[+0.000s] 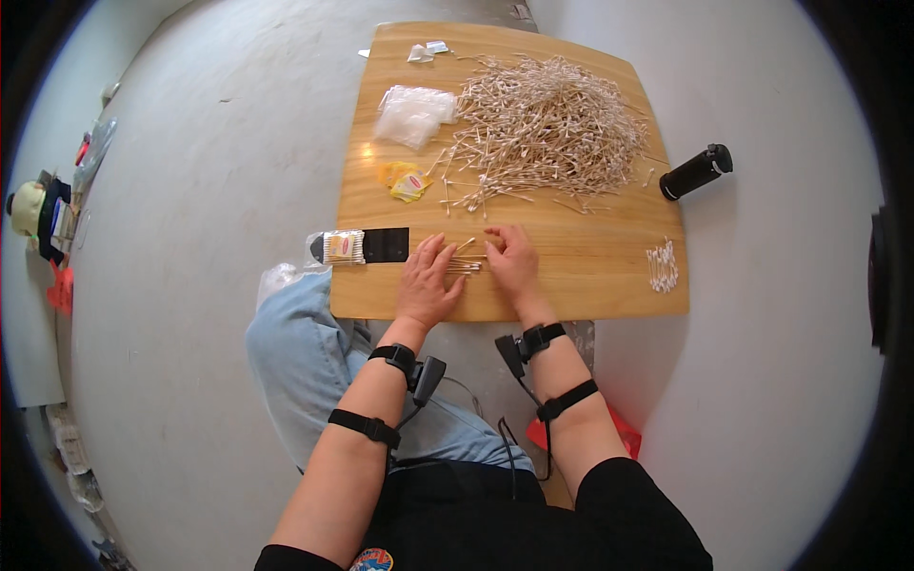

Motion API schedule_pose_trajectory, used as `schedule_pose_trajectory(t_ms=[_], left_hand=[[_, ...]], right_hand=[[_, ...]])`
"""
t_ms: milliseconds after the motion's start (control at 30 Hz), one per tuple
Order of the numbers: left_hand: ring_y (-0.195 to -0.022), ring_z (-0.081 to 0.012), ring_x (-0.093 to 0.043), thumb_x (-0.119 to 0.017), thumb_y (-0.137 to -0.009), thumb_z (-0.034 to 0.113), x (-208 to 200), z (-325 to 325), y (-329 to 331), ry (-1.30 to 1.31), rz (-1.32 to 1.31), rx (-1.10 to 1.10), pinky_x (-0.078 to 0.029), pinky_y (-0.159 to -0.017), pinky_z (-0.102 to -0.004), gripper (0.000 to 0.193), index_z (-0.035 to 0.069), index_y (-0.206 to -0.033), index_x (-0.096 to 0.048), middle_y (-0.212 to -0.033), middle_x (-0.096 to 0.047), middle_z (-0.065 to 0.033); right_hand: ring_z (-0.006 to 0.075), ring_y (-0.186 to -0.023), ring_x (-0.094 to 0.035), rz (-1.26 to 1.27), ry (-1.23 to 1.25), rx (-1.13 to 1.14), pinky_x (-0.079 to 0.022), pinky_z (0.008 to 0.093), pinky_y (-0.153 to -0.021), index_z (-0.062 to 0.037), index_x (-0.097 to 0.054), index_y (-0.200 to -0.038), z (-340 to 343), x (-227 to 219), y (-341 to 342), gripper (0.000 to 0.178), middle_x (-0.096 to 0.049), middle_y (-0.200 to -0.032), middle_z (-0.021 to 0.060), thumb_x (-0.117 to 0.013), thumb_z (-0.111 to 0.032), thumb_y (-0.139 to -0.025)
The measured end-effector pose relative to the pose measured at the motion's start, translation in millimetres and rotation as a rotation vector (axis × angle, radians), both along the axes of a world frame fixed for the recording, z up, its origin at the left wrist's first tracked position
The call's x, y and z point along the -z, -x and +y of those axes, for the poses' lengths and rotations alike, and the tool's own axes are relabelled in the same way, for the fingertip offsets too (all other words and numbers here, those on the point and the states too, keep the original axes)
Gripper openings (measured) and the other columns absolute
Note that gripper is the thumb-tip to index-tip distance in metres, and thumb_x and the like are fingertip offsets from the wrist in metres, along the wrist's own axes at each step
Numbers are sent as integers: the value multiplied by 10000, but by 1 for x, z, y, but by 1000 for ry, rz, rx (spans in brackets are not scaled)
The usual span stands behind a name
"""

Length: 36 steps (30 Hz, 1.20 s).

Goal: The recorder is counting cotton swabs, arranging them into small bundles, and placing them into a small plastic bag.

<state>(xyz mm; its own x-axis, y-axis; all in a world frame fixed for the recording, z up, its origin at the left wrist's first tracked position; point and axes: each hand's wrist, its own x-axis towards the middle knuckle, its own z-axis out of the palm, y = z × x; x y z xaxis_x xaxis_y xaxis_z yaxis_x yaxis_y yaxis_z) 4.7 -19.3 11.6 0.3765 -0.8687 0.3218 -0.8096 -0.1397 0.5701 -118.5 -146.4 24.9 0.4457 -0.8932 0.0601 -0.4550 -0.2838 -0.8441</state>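
A few cotton swabs [465, 267] lie side by side on the wooden table [590, 257] near its front edge. My left hand [427, 283] rests over their left ends, fingers stretched out and slightly spread. On the other side, my right hand [515, 264] is at the swabs' right tips, its fingers bent toward them and the thumb a little apart; nothing shows in its grasp. Left of my left hand, a clear bag packed with swabs [344, 247] lies beside a black flat piece [387, 245]. A large heap of loose swabs [552, 128] covers the far right of the table.
Clear plastic bags [415, 115] and yellow labels [407, 181] lie left of the heap. A smaller pile of swabs [662, 266] sits near the right edge. A black bottle [696, 172] is beyond that edge. Small packets [427, 51] lie at the back.
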Motion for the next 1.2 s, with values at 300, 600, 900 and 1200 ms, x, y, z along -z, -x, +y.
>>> schedule_pose_trajectory(t_ms=[300,600,900,1200], left_hand=[[-1367,-299,-379,-713,-778,291,1,1,1,-57,20,-33,-308,-1128,-420,665,67,-1355,-472,-1432,-450,-122],[-1382,-302,-359,-705,-780,299,-2,-1,1,-80,-17,-26,-286,-1141,-421,723,86,-1415,-432,-1468,-415,-129],[-1414,-297,-305,-676,-788,325,-3,0,0,-126,-25,-13,-180,-1178,-491,543,98,-1266,-551,-1429,-438,-116],[-1339,-330,-398,-702,-742,242,-4,1,0,-18,18,-28,-269,-1149,-490,402,90,-1097,-586,-1263,-521,-114]], right_hand=[[285,-847,-593,97,309,-302,-490,394,-737,-93,-681,-789,-12,-10,-12,44,-599,-831,73,-693,-108,-749],[294,-825,-581,95,354,-197,-485,419,-729,-96,-654,-750,-6,-3,-14,27,-589,-812,81,-680,-104,-747],[315,-791,-619,81,166,-161,-498,431,-715,-96,-653,-811,-2,-8,-23,73,-622,-830,83,-676,-161,-788],[334,-841,-652,367,389,-129,-523,455,-702,-84,-588,-963,-14,-1,-82,209,-657,-924,124,-664,-235,-841]])
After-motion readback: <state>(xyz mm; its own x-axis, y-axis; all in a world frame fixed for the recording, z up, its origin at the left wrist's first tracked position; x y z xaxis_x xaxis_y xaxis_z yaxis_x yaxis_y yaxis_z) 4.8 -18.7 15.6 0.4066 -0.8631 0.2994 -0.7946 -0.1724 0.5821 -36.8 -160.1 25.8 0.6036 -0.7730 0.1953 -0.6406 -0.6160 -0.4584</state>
